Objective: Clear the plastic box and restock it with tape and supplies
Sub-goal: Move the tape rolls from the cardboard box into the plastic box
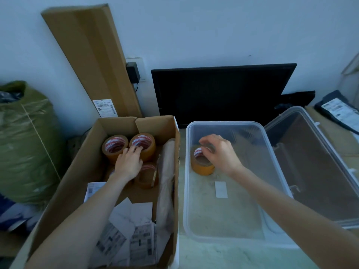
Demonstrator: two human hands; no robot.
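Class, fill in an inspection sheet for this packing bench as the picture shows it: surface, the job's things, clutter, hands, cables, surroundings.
Surface: pale bench top, bare in front of the box.
Job's things: clear plastic box holds one tape roll and a white slip; its lid lies open to the right. Cardboard carton holds more tape rolls.
Clutter: printed labels and a wrapped roll in the carton.
Hands: left hand reaches onto the carton's rolls; right hand pinches the roll in the box.
Cables: adapter plugged into the wall, lead hanging.
Surroundings: monitor, long flat carton, green sack.
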